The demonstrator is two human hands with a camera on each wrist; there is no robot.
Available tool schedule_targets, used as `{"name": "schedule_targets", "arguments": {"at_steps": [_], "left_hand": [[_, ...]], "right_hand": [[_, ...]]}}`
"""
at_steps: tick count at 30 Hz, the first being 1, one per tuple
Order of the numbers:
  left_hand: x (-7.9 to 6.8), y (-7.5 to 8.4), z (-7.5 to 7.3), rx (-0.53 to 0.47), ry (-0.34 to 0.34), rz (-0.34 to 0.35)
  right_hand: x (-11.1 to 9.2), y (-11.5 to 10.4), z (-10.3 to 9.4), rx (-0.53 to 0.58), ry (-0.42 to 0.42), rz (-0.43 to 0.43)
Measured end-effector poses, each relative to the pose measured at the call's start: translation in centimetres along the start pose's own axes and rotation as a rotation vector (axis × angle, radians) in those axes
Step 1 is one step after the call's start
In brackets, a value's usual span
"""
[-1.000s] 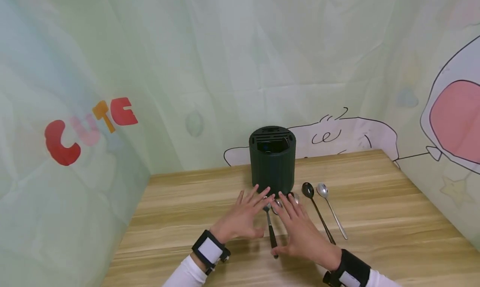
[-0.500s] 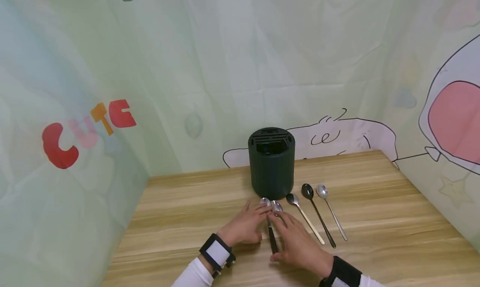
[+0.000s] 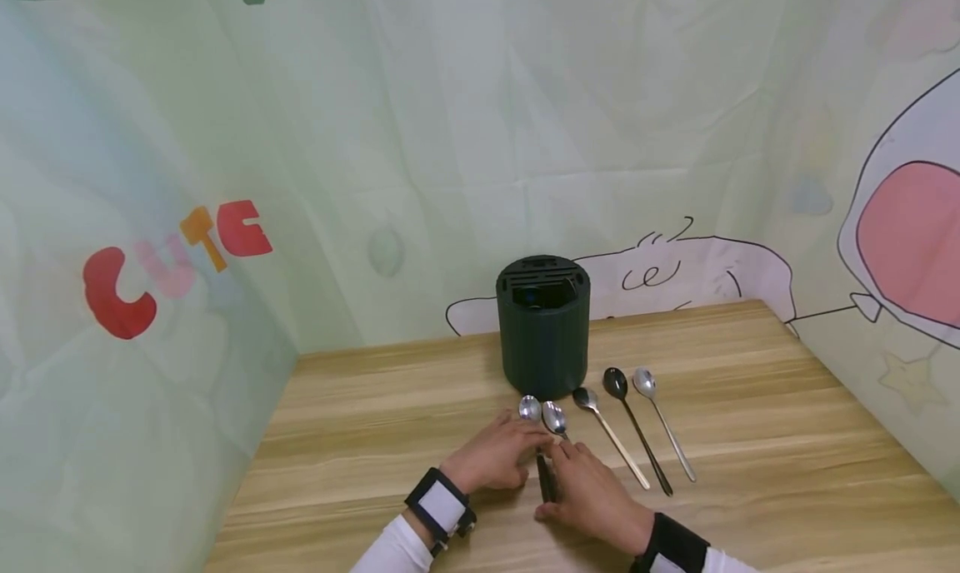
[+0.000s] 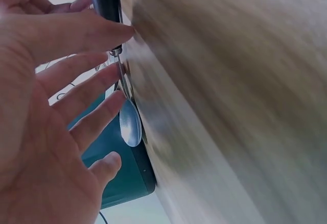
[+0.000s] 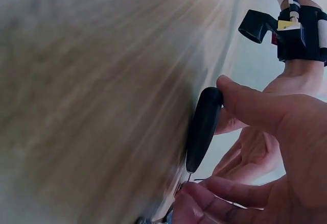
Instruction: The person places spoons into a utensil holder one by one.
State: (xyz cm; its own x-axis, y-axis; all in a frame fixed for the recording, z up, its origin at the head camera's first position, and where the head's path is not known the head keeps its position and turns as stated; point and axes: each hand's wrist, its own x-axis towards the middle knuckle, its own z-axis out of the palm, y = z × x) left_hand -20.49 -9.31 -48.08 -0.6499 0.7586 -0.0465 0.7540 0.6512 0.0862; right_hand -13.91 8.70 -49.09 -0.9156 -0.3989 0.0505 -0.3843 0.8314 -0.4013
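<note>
A black-handled spoon (image 3: 545,480) lies on the wooden table, its silver bowl pointing away. My left hand (image 3: 497,456) lies over its neck from the left; in the left wrist view its fingers (image 4: 97,119) are loosely extended beside the spoon bowl (image 4: 131,123). From the other side my right hand (image 3: 596,498) meets it, thumb at the end of the black handle (image 5: 204,129) and fingertips near the neck. A second silver spoon (image 3: 554,418) lies alongside, most of its handle hidden under the right hand. The fingertips of both hands overlap in the head view.
A dark green cylindrical utensil holder (image 3: 543,340) with a slotted top stands right behind the spoon bowls. To the right lie a gold-handled spoon (image 3: 613,438), a black spoon (image 3: 637,431) and a slim silver spoon (image 3: 665,423). A printed cloth backdrop (image 3: 412,181) borders the table (image 3: 360,440).
Both hands have come down from above the spoons and drawn back toward me, their spread fingers closing together over the black-handled spoon. The spoon bowls and the gold-handled spoon are uncovered.
</note>
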Motion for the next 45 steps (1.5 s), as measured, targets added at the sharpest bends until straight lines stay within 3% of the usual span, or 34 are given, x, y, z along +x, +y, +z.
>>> {"name": "schedule_targets", "arguments": {"at_steps": [7, 17, 28, 36, 39, 41, 43, 45], "left_hand": [[0.0, 0.2, -0.1, 0.004, 0.007, -0.003], [-0.5, 0.7, -0.4, -0.007, 0.052, -0.016], [-0.7, 0.6, 0.4, -0.045, 0.057, -0.003], [-1.1, 0.5, -0.2, -0.040, 0.101, -0.005], [-1.3, 0.3, -1.0, -0.072, 0.141, -0.038], [-1.5, 0.0, -1.5, -0.106, 0.210, -0.069], [-1.8, -0.3, -2.2, -0.161, 0.320, -0.110], [-1.9, -0.8, -2.8, -0.228, 0.479, -0.144]], "right_hand": [[-0.1, 0.1, 0.1, -0.035, 0.013, -0.063], [-0.3, 0.9, 0.6, -0.081, 0.156, -0.173], [0.0, 1.1, 0.5, -0.004, 0.116, -0.168], [0.3, 1.7, 0.0, 0.046, 0.125, -0.199], [0.6, 1.9, -0.6, 0.061, 0.123, -0.200], [0.8, 1.9, -1.0, 0.064, 0.139, -0.210], [1.0, 1.9, -1.4, 0.083, 0.164, -0.214], [1.1, 1.8, -1.7, 0.109, 0.196, -0.204]]}}
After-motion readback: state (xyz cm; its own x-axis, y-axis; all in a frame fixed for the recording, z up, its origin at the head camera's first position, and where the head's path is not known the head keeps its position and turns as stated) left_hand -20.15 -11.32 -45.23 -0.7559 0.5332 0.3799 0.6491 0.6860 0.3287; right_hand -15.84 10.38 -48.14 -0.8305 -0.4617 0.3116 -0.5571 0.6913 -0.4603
